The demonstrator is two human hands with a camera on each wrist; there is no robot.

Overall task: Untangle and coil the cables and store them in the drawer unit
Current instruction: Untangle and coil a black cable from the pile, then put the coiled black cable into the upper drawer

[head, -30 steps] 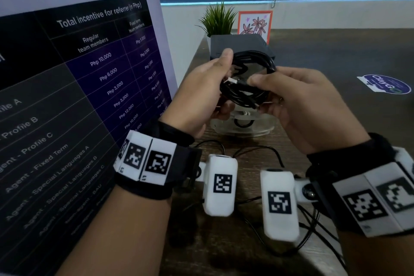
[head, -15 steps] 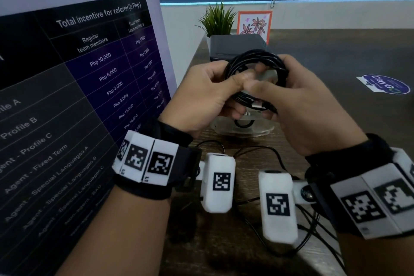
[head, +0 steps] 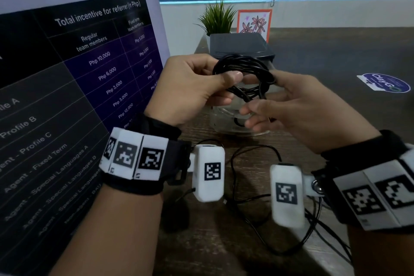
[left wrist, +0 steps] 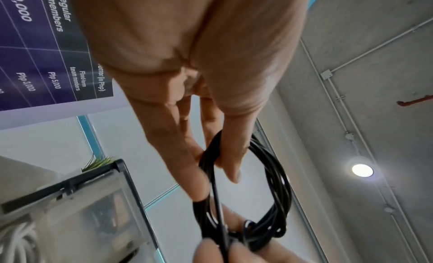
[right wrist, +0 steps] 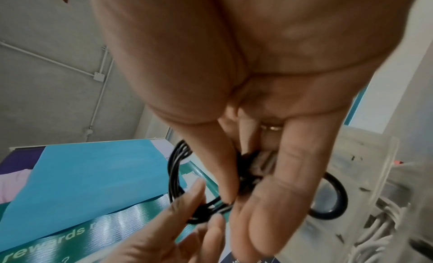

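Both hands, the left hand (head: 190,87) and right hand (head: 298,105), pinch the round black cable coil (head: 244,76); if fingers slip, its loops could spring open and tangle again.

cable coil (head: 244,69): black | drawer unit (head: 240,46): dark grey top, clear body | table (head: 336,51): dark wood grain | plant (head: 216,18): green | wrist tags (head: 134,154): white, black square codes

cable (head: 244,67): smooth black rubbery | drawer unit (head: 240,46): translucent plastic | table (head: 336,51): dark woodgrain
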